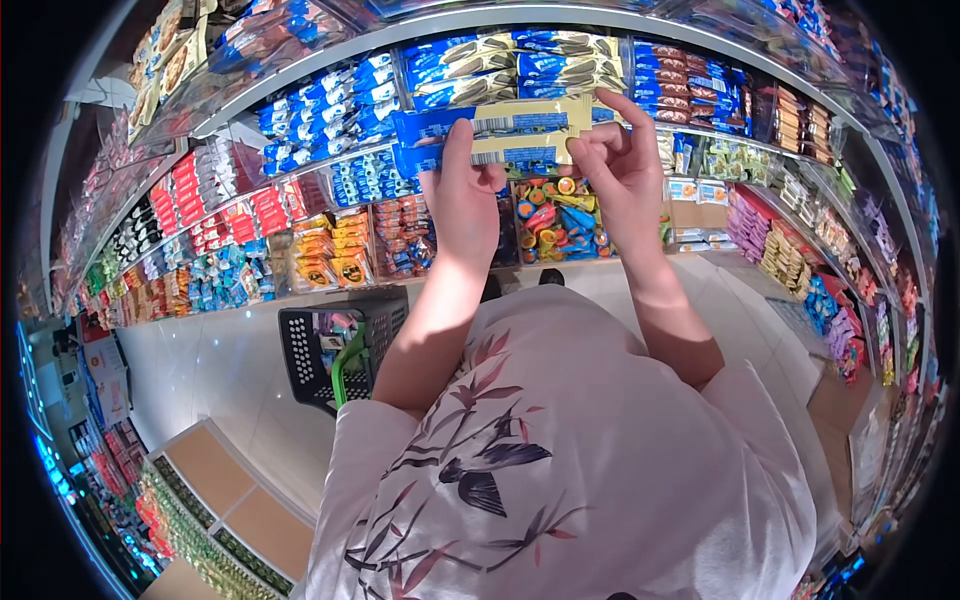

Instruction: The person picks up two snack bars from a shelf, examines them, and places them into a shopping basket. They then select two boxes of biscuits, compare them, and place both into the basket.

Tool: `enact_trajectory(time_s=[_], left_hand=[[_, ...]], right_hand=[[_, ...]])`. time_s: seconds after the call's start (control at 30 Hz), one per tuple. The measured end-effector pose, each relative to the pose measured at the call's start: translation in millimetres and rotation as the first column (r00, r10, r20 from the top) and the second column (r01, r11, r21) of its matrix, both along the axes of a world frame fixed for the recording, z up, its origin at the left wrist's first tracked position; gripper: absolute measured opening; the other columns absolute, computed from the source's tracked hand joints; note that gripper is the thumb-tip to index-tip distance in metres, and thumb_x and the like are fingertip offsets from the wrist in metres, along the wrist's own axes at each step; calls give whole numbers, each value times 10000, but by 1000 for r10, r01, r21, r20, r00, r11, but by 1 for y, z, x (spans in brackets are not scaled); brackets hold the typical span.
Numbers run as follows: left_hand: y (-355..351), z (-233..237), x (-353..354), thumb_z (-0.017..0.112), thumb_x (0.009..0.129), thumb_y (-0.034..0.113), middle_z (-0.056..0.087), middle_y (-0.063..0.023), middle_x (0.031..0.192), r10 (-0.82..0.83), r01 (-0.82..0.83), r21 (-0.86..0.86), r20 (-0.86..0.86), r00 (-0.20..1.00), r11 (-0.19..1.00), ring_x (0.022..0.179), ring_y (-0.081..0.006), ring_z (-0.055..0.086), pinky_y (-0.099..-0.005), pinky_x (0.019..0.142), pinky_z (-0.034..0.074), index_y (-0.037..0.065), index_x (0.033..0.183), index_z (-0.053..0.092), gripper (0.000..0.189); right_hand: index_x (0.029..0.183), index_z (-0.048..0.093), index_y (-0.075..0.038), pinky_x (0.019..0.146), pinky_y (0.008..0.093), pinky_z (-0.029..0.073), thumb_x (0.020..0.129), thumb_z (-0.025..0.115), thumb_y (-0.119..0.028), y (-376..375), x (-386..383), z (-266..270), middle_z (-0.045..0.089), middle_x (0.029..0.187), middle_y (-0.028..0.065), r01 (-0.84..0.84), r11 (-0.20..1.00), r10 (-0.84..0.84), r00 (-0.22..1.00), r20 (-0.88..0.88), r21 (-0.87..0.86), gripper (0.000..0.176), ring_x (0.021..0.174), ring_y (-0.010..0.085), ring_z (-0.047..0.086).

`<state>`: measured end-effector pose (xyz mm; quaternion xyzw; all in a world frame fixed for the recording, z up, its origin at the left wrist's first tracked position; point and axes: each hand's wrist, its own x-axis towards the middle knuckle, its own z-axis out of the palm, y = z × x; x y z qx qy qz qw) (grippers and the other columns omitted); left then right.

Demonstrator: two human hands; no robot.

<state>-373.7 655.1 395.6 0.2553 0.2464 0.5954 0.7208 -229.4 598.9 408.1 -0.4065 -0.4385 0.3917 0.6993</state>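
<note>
Two long blue-and-cream snack packets, an upper one [545, 122] and a lower one [540, 155], are held side by side in front of the shelves, with barcodes and small print facing me. My left hand [466, 205] grips their blue ends, its thumb lying across the front and the other fingers mostly hidden behind. At the cream ends, my right hand [625, 175] has its thumb at the edge and several fingers curled, while the index finger points up. Behind the packets, similar blue-and-cream snack packets [460, 65] fill a shelf compartment.
Curved rows of shelves hold blue-and-white packets [325, 110], red packets [190, 185], orange packets [350, 250] and colourful tube-like sweets [565, 225]. A black shopping basket [305, 355] with a green handle [347, 365] stands on the floor to my left, with goods inside.
</note>
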Motion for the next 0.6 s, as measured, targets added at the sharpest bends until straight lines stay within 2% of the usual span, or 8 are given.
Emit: enact_trajectory(time_s=[0.17,0.27,0.6], left_hand=[[1,0,0,578,928,160,599,57,889,9,-9,-6,0,1000,1000,706,-16,540,-176,499,359,168,989,560,63],[-2,6,2,548,945,257,632,3,863,44,-43,17,-47,998,999,627,-37,436,-219,525,287,90,943,599,175],[1,2,-1,538,949,266,650,-8,899,32,-31,30,-39,999,999,650,-44,479,-219,532,311,85,958,600,191]], right_hand=[[1325,364,-22,697,244,554,877,608,9,2,-1,-1,594,861,41,6,1000,-6,1000,-13,2,512,751,65,603],[1325,365,-22,697,244,556,878,611,1,1,-2,1,592,859,40,6,1000,-6,1000,-2,0,511,752,64,601],[1325,363,-16,688,239,550,883,610,-9,2,-4,2,586,853,42,16,1000,-16,1000,8,-9,507,744,71,601]])
